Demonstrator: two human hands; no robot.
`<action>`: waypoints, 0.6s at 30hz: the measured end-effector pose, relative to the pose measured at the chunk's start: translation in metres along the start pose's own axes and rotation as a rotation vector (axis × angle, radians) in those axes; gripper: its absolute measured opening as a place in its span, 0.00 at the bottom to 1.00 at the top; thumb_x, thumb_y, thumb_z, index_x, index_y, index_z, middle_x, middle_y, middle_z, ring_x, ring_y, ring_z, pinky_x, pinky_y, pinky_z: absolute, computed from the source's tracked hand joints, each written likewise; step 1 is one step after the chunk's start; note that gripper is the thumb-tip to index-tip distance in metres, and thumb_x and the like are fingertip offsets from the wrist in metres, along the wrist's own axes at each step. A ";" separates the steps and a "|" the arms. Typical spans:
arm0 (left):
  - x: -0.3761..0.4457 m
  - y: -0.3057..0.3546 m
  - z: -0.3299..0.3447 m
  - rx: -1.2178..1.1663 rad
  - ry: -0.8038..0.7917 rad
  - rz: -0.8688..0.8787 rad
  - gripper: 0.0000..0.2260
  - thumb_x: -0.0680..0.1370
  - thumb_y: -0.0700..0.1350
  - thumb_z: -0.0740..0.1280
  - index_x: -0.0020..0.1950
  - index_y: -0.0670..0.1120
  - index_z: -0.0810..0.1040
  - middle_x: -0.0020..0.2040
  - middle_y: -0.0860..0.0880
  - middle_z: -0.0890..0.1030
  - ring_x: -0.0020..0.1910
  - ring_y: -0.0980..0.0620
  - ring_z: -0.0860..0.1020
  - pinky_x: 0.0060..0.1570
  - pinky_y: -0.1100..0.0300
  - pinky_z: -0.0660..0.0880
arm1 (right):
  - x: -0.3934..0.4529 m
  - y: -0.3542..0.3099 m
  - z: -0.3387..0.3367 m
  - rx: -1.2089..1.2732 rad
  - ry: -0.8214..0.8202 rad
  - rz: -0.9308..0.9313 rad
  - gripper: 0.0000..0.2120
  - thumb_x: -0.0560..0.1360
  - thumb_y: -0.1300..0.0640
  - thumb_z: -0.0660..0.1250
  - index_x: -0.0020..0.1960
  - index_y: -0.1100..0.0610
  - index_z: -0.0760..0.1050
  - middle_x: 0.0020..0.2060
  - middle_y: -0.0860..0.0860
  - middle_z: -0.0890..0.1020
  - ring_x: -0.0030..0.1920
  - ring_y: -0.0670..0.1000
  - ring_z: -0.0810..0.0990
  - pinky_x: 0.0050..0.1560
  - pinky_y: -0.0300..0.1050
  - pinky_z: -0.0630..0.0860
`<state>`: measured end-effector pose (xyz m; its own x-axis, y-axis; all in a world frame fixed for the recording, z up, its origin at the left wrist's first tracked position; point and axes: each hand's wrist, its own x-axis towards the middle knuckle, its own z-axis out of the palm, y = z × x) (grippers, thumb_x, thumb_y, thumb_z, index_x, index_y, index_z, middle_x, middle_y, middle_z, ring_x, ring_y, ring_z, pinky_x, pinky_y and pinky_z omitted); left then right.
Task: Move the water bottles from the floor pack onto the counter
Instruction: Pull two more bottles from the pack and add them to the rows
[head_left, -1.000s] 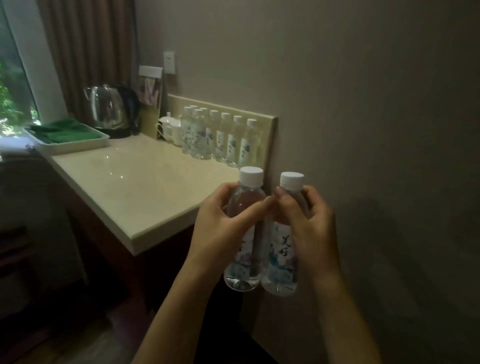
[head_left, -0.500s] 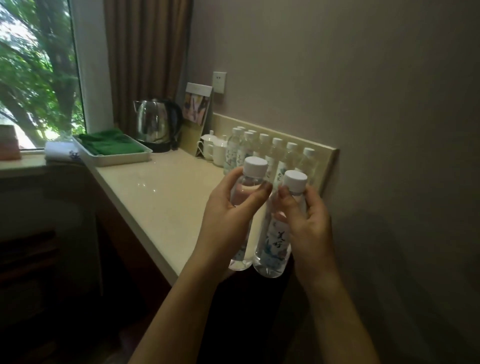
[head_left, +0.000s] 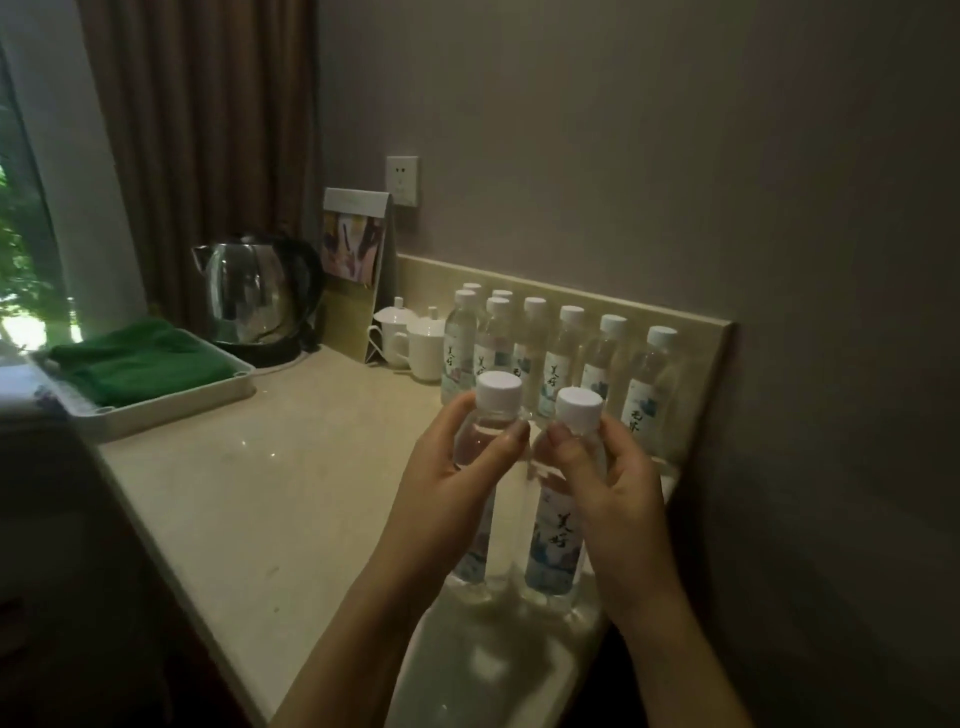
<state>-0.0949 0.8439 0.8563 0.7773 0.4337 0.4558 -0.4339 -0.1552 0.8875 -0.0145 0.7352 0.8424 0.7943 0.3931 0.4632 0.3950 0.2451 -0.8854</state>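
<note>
**A:** What am I looking at on your feed?

**B:** I've got two water bottles up over the near end of the table (head_left: 249, 499). My left hand (head_left: 441, 499) has its grip curled round the left bottle (head_left: 491, 467), thumb across the shoulder just under the white cap. My right hand (head_left: 613, 499) grips the right bottle (head_left: 556, 530) the same way, fingers pinching below its cap. The two bottles stand upright and touch each other.

**A:** Are they down on the surface?

**B:** I cannot tell. Their bases sit low over the table near its front edge, but contact isn't clear from my head view.

**A:** And the others?

**B:** A row of bottles (head_left: 566, 353) stands along the backsplash by the wall, white caps up, with a few more doubled behind at the left end. Left of them are two white lidded cups (head_left: 415, 345), a standing card (head_left: 353, 270), a steel kettle (head_left: 249, 301), and a tray (head_left: 171, 402) holding a green cloth (head_left: 135, 364).
</note>
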 end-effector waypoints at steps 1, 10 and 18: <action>0.004 -0.002 -0.003 -0.005 -0.008 -0.002 0.10 0.78 0.46 0.66 0.58 0.55 0.77 0.50 0.59 0.85 0.49 0.62 0.83 0.39 0.73 0.76 | 0.003 0.001 0.003 -0.010 0.008 0.000 0.17 0.73 0.45 0.67 0.59 0.49 0.77 0.52 0.48 0.85 0.54 0.49 0.83 0.58 0.58 0.79; 0.028 -0.022 -0.035 -0.054 -0.067 -0.037 0.08 0.78 0.47 0.68 0.57 0.53 0.78 0.52 0.50 0.85 0.52 0.52 0.84 0.52 0.51 0.82 | 0.013 0.017 0.035 -0.111 0.111 -0.010 0.14 0.73 0.43 0.66 0.56 0.45 0.76 0.50 0.46 0.85 0.52 0.47 0.84 0.56 0.56 0.80; 0.029 -0.046 -0.056 0.030 -0.268 -0.021 0.31 0.69 0.58 0.74 0.70 0.61 0.66 0.61 0.56 0.79 0.57 0.52 0.81 0.54 0.53 0.81 | 0.003 0.019 0.052 -0.170 0.321 0.029 0.23 0.65 0.35 0.71 0.54 0.46 0.74 0.49 0.47 0.84 0.50 0.48 0.84 0.54 0.59 0.80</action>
<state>-0.0781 0.9137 0.8245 0.8806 0.1873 0.4353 -0.4057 -0.1765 0.8968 -0.0285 0.7870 0.8293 0.9000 0.0929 0.4259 0.4200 0.0763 -0.9043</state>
